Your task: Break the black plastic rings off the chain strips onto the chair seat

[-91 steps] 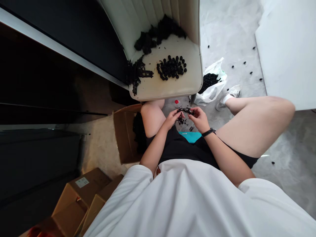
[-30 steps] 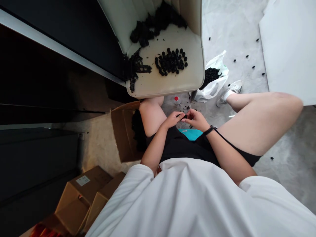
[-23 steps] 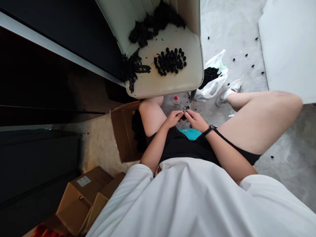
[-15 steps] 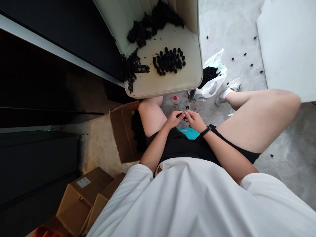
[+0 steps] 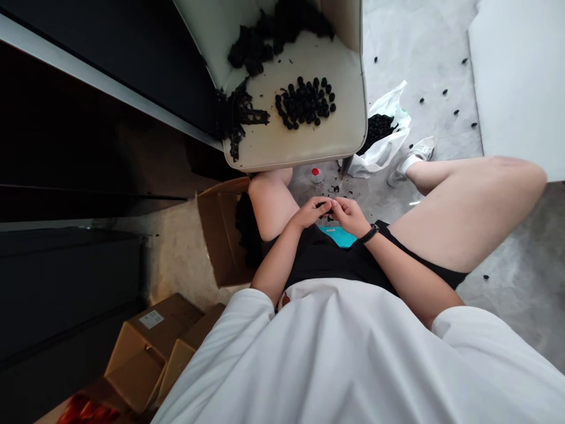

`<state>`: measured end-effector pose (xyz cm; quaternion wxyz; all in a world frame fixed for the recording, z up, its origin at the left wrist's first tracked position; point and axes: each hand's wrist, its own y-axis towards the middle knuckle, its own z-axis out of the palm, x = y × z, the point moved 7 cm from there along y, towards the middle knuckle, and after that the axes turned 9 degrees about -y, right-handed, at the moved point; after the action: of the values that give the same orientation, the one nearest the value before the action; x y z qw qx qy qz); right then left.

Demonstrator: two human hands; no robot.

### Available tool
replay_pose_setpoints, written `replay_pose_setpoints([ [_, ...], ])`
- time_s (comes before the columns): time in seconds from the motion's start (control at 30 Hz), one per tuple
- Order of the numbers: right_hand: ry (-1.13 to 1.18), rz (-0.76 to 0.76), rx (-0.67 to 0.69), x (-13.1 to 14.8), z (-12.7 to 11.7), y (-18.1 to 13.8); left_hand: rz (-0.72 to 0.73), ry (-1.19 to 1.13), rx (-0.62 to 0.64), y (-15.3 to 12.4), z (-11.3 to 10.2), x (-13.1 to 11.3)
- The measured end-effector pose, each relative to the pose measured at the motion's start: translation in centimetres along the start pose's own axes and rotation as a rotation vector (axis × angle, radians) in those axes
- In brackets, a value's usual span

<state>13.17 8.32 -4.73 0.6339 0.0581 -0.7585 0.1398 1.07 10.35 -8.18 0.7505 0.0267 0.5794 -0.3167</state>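
Both hands meet between my knees, low over the floor. My left hand (image 5: 309,213) and my right hand (image 5: 351,215) pinch a small black plastic piece (image 5: 325,205) between their fingertips; a dark band circles the right wrist. In front of me a cream chair seat (image 5: 304,147) carries a cluster of small black round parts (image 5: 306,103), a tangle of black plastic strips (image 5: 241,121) at its left edge, and a heap of black scraps (image 5: 273,35) against the backrest.
An open cardboard box (image 5: 220,241) with black material stands by my left knee. A white plastic bag (image 5: 379,144) holds black parts. A red-capped bottle (image 5: 316,175) stands on the floor. Loose black pieces dot the grey floor. Closed cartons (image 5: 150,347) sit lower left.
Three seconds ago the hands held a longer black strip apart between them; now they are drawn close together, pinching a small piece. The view has shifted slightly.
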Motion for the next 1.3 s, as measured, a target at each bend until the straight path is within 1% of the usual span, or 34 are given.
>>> replay_pose_setpoints([
  [0.2, 0.019, -0.018, -0.033, 0.8, 0.2, -0.6, -0.048, -0.143, -0.026, -0.6, -0.3, 0.5],
  [0.4, 0.112, 0.036, -0.052, 0.9, 0.8, -1.5, -0.072, -0.231, -0.042, -1.1, -0.5, 1.7],
  [0.47, 0.108, 0.039, -0.061, 0.7, 0.8, -1.5, -0.079, -0.206, -0.029, -1.1, -0.5, 1.9],
  [0.57, -0.001, 0.007, -0.090, 0.3, 0.2, -1.1, -0.057, -0.065, -0.043, -0.8, -0.5, 1.7],
  [0.63, -0.090, 0.006, -0.090, -0.4, -0.1, -0.6, 0.009, 0.064, -0.082, -0.4, -0.5, 1.0],
  [0.7, -0.143, 0.043, -0.073, -1.4, -0.4, 0.1, 0.073, 0.191, -0.087, -0.1, -0.3, 0.5],
  [0.77, -0.188, 0.080, -0.065, -2.4, -0.7, 0.7, 0.090, 0.282, -0.114, 0.2, -0.3, 0.5],
  [0.83, -0.237, 0.108, -0.074, -3.2, -1.0, 1.1, 0.075, 0.336, -0.168, 0.4, -0.6, 0.8],
  [0.9, -0.243, 0.152, -0.094, -4.2, -1.2, 1.3, 0.075, 0.353, -0.240, 0.6, -1.2, 1.1],
  [0.97, -0.167, 0.219, -0.127, -5.5, -1.2, 1.2, 0.086, 0.338, -0.298, 0.9, -1.6, 1.2],
  [1.07, -0.055, 0.272, -0.194, -6.8, -0.8, 1.0, 0.047, 0.228, -0.342, 1.4, -2.2, 1.8],
  [1.1, -0.060, 0.261, -0.220, -6.7, -0.7, 0.9, 0.032, 0.167, -0.364, 1.5, -2.5, 1.9],
  [1.17, -0.131, 0.191, -0.263, -5.7, -0.6, 0.8, 0.041, 0.044, -0.432, 1.5, -3.2, 2.0],
  [1.23, -0.251, 0.074, -0.280, -3.6, -0.5, 0.7, 0.114, -0.019, -0.497, 1.3, -3.8, 1.6],
  [1.3, -0.377, -0.043, -0.265, -1.0, -0.3, 0.5, 0.194, -0.023, -0.520, 1.1, -4.1, 0.9],
])
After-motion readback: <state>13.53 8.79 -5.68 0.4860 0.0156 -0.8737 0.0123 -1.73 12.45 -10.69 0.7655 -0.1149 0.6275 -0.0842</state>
